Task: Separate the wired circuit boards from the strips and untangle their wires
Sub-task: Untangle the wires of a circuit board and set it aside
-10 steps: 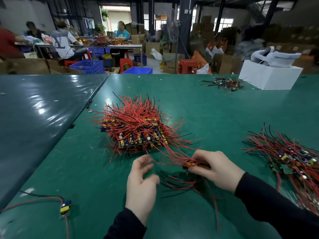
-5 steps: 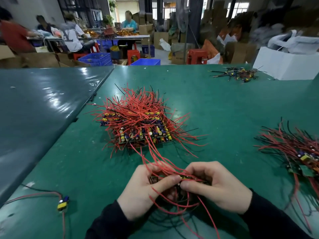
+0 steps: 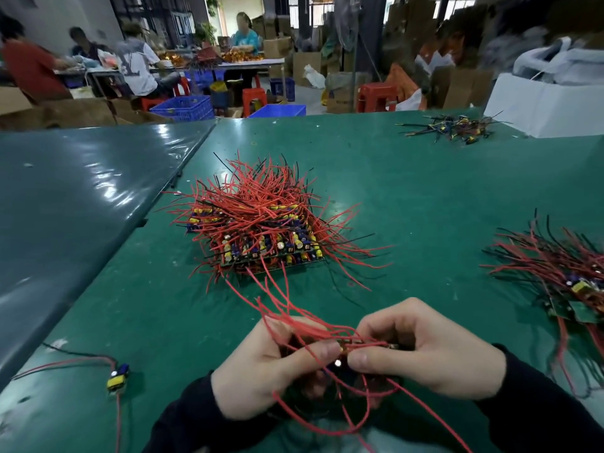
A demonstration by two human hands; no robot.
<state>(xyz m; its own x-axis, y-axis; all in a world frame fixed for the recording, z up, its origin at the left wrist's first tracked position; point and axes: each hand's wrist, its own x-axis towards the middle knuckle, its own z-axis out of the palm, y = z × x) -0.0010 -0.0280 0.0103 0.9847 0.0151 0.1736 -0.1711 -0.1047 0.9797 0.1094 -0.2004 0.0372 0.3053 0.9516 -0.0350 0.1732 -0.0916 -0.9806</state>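
Observation:
A strip of wired circuit boards point(image 3: 340, 349) is held low over the green table between both hands, mostly hidden by fingers. My left hand point(image 3: 264, 367) pinches its left end, and my right hand point(image 3: 428, 351) grips its right end. Red wires point(image 3: 294, 315) loop over and under my fingers and run back toward the big stack of board strips point(image 3: 261, 237) with red and black wires in the middle of the table.
A pile of separated wired boards point(image 3: 568, 276) lies at the right edge. One loose board with wires point(image 3: 117, 379) lies at the near left. A small wire heap point(image 3: 451, 127) and a white box point(image 3: 549, 106) sit far right. People work at tables behind.
My left hand came over from open above the table and took hold of the strip. Both hands drew the strip nearer to me, wires trailing from the stack.

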